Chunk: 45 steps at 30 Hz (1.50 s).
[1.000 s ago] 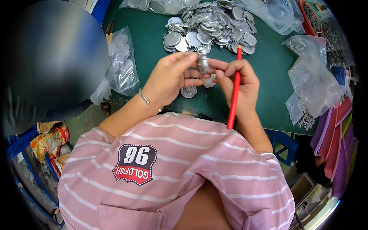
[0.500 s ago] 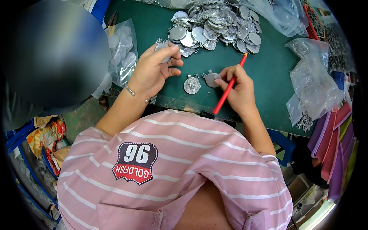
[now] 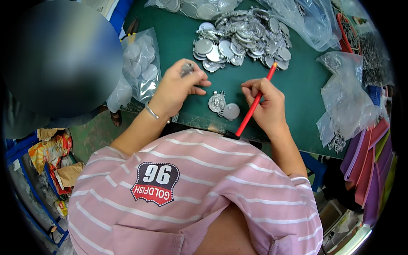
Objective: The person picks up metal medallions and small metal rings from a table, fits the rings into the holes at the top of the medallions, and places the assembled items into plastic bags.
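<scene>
My left hand (image 3: 182,83) is closed on a grey metal medallion (image 3: 186,69), partly covered by the fingers. To its right, my right hand (image 3: 265,100) holds a slim red pencil-like stick (image 3: 256,102) slanting across the palm. The stick's pale orange tip points away toward the pile; a small black piece (image 3: 231,135) is at its near end. Between the hands two medallions lie on the green table. One medallion (image 3: 216,102) shows a raised figure; the other (image 3: 231,111) lies with its smooth grey face up, touching or nearly touching it.
A heap of similar metal medallions (image 3: 242,38) sits at the far side of the green table (image 3: 306,102). Bags of discs lie at the left (image 3: 142,63) and far edge. Crumpled clear plastic (image 3: 348,93) is at the right. Pliers (image 3: 134,26) lie behind the left bag.
My right hand has let go of a smooth-faced medallion, now beside the figured one, and keeps the red stick. My left hand has turned the medallion it holds. The whole view has shifted slightly.
</scene>
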Available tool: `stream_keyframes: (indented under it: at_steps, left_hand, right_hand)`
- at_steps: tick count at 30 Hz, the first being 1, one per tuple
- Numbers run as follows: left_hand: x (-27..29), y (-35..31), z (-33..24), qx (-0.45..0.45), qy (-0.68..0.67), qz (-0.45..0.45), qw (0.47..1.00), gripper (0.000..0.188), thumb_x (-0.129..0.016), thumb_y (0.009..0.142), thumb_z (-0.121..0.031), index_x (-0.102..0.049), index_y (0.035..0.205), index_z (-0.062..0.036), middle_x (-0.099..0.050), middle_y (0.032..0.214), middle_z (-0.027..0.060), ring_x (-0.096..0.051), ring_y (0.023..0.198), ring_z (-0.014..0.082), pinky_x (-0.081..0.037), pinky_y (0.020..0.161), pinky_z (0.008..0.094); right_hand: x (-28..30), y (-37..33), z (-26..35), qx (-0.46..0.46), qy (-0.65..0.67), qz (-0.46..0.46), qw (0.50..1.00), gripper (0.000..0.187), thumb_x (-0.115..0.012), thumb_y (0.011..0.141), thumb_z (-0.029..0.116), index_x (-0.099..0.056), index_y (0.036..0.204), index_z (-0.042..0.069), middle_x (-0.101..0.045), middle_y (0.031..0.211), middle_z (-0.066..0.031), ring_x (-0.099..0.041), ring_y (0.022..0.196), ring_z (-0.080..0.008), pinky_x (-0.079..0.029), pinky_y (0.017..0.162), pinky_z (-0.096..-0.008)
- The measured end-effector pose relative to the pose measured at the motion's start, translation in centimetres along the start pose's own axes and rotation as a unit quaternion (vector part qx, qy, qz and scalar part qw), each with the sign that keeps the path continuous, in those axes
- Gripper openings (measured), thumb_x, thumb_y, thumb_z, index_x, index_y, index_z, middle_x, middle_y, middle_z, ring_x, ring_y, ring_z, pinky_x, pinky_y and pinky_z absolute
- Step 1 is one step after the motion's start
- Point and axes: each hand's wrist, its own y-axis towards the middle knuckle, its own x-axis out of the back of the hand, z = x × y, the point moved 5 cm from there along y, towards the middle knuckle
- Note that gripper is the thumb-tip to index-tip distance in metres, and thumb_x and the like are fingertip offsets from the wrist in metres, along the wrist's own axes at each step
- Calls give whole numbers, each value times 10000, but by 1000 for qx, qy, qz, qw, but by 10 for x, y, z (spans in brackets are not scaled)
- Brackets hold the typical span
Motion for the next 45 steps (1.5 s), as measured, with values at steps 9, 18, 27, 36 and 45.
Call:
stream_keyframes:
  at_steps: [9,18,27,36,45]
  left_hand:
    - [-20,-5,7,5,210,152,966,162,-539,879,-150,-497,931,-2,-595,945,107,-598,888,163,-519,671,265]
    - [-4,2,-6,-46,49,14,998,183,-577,849,-115,-530,985,-2,-593,865,88,-601,734,145,-503,603,239]
    - [-23,3,-4,-17,-22,62,998,219,-600,840,-119,-558,982,42,-621,880,120,-619,736,161,-532,630,250]
    - [-25,1,-3,-3,-72,58,996,203,-592,846,-116,-560,972,40,-625,889,116,-626,755,166,-544,646,264]
    - [-27,0,-5,-9,-69,60,996,199,-593,843,-106,-564,969,45,-625,885,118,-627,755,167,-547,650,265]
  right_hand:
    - [-28,61,3,210,-189,-17,959,279,-694,607,68,-477,782,56,-528,737,-102,-532,707,-293,-432,569,-391]
    - [-5,57,-9,13,142,-89,986,216,-640,762,-3,-435,710,39,-553,648,-67,-555,564,-146,-441,476,-280]
    - [-7,26,-13,-188,359,-23,914,195,-562,851,41,-381,786,67,-616,797,-109,-601,663,-121,-454,484,-210]
    - [-12,11,-6,-193,414,-12,889,210,-573,825,-15,-376,798,50,-599,829,-130,-602,686,-148,-518,550,-242]
    - [-8,10,-1,-165,385,-28,908,219,-589,808,-31,-386,777,45,-600,834,-119,-595,684,-130,-504,547,-226]
